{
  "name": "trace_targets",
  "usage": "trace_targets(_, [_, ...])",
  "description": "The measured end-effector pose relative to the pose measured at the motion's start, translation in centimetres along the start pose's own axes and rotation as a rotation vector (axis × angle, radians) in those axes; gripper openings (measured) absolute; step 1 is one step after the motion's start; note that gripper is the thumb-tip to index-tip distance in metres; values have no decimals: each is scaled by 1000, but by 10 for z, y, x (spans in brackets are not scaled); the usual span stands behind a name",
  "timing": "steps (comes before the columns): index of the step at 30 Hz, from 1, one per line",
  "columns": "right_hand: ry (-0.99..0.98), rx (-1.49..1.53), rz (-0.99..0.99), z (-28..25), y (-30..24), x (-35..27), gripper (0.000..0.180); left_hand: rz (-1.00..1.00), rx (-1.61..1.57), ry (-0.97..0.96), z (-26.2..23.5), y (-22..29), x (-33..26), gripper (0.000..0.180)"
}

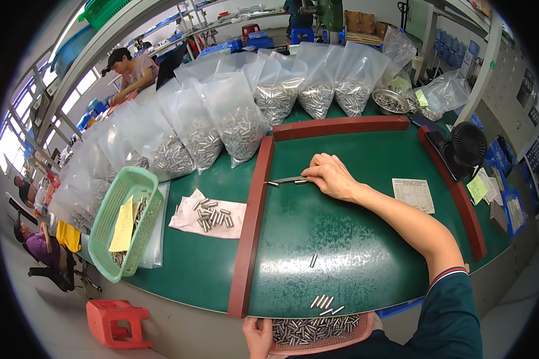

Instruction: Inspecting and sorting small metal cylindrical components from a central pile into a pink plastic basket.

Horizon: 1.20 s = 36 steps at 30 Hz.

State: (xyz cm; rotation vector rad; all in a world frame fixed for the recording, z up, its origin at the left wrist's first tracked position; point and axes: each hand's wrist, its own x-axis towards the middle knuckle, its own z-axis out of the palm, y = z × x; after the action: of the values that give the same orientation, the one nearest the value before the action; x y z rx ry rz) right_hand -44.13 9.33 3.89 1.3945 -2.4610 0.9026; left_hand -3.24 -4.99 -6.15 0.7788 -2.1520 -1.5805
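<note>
Pink tray [317,346] half cut off below

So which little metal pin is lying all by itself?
The pin in the middle of the green mat. The other loose pins lie bunched at the near edge, and two sit by the right hand.

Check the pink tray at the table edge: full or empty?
Roughly full: the pink tray, held by the left hand, shows a dense layer of metal pins across its visible bottom.
</note>
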Motion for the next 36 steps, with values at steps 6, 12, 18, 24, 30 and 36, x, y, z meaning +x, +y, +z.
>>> trace_targets(6, [-43, 52, -70, -9, -54, -43, 12, -40, -128, 82, -1, 22, -6, 7])
trace_targets(12, [-73, 77, -105, -18, -106, -96, 12, -135, -426, 90, -6, 43, -8, 12])
trace_targets(18, [-111, 77, -150, -31, -155, -148, 18, -87, -438, 16, 4, 50, -16, 15])
trace_targets(24, [-157, 135, -199, -36, -181, -180, 26, -65, -443, 11, 10, 45, -22, 14])
trace_targets(30, [-239, 227, -364, -54, -166, -165, 22, -70, -347, 52, 4, 46, -21, 13])
trace_targets(36, [341, -161, 153, -69, -10, -87, 9, -32, -328, 91, -2, 34, -16, 11])
